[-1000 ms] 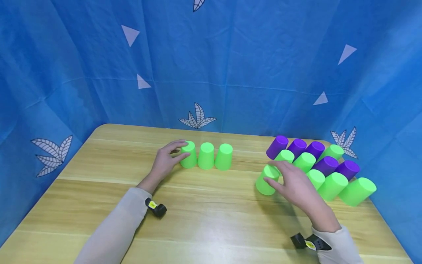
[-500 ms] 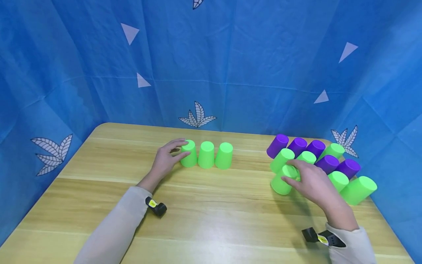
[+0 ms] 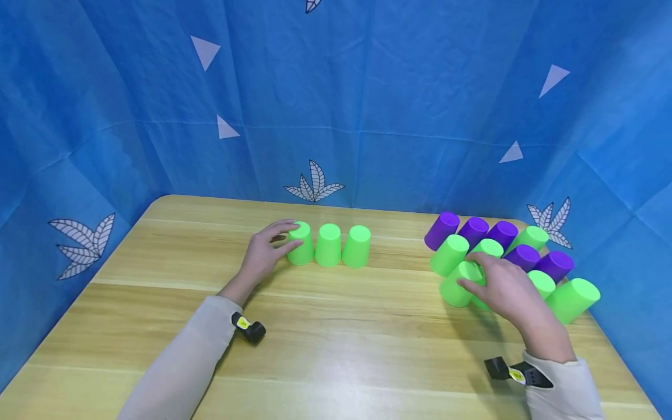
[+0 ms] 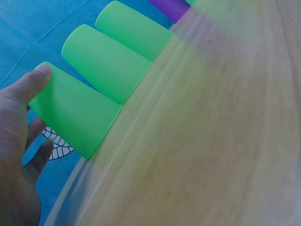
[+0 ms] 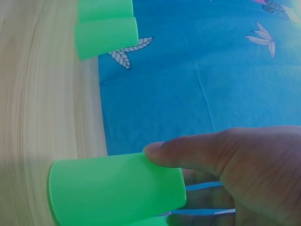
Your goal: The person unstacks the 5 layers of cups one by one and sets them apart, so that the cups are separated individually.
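Three green cups stand upside down in a touching row near the back middle of the table. My left hand (image 3: 262,251) holds the leftmost green cup (image 3: 301,248) by its upper part; in the left wrist view the thumb lies on its side. Beside it are the middle green cup (image 3: 328,248) and the end green cup (image 3: 357,248). On the right, my right hand (image 3: 506,289) pinches another upside-down green cup (image 5: 113,188) between thumb and fingers. That cup stands at the front left of a cluster of cups, partly hiding a green cup behind it.
The cluster at the right holds several purple cups (image 3: 442,231) and green cups (image 3: 573,298), all upside down, close to the table's right edge. A blue curtain (image 3: 336,105) hangs behind the wooden table (image 3: 336,338). Each wrist wears a small black camera (image 3: 255,332).
My right hand has slid its green cup rightward, up against the cluster of cups. The left hand and its row of cups stay where they were.
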Available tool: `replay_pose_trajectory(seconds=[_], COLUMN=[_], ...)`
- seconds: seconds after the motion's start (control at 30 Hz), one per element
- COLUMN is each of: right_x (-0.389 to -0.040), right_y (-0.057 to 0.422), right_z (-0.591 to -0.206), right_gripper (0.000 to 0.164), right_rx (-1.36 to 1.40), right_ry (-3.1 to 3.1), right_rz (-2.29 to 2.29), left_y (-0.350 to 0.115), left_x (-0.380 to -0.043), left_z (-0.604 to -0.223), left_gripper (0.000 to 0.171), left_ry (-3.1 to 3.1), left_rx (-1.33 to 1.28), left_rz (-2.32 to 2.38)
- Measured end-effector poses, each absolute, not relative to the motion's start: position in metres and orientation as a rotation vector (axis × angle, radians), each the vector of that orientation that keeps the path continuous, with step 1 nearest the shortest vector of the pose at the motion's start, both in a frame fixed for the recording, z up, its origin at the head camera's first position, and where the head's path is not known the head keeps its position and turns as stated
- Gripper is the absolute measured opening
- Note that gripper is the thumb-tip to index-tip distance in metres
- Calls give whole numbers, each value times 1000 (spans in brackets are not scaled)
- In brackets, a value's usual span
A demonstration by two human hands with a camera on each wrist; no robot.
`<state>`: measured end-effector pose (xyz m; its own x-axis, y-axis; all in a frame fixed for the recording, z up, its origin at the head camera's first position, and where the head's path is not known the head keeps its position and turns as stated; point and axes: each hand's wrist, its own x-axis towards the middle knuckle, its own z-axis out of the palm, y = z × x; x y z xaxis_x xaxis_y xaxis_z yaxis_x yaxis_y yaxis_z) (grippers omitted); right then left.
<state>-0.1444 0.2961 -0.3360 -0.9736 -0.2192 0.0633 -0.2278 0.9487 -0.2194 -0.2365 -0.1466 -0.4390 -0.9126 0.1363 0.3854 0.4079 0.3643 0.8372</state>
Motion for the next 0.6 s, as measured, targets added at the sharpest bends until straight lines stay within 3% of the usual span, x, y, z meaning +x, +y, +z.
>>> replay_pose_trajectory(seconds=[0.6], right_x=[-140], right_y=[288], right_z=[-331], right_gripper=[50], right_rx=[426], right_ry=[-2955], right_rz=[355], left_y=[-147], left_x=[-238], left_z=[-440], left_gripper=[38], left_ry=[-2347], left_rx=[-518], left_rz=[-1541])
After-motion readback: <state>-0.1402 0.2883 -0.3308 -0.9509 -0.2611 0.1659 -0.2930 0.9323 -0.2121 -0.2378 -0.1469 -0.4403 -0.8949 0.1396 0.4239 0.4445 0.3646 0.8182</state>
